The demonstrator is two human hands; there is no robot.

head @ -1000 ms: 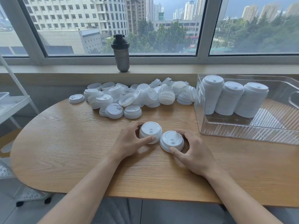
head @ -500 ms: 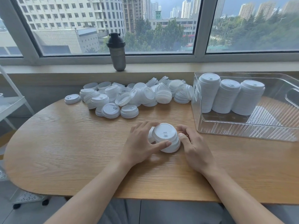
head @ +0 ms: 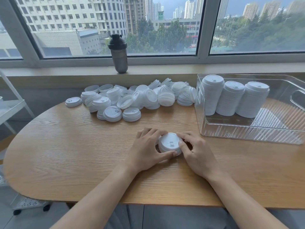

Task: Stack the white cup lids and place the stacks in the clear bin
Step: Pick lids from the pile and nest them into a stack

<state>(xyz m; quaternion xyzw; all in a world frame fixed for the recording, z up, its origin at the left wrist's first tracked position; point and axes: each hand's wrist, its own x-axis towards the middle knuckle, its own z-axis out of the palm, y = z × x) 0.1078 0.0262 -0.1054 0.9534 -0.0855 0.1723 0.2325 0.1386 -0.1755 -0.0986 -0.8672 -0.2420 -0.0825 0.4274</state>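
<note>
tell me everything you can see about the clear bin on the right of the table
The clear bin is a see-through plastic box with ribbed walls, rounded corners and a cut-out handle in its right end. It sits upright on the wooden table, right of the loose lid pile. Inside, three tall stacks of white lids stand side by side along its left end; the rest of its floor is bare. Neither hand touches it.

A short stack of white lids (head: 170, 144) sits flat on the bench; loose white lids (head: 132, 100) lie heaped behind it; three tall lid stacks (head: 229, 98) lean inside the clear bin (head: 247, 131) at right
</note>
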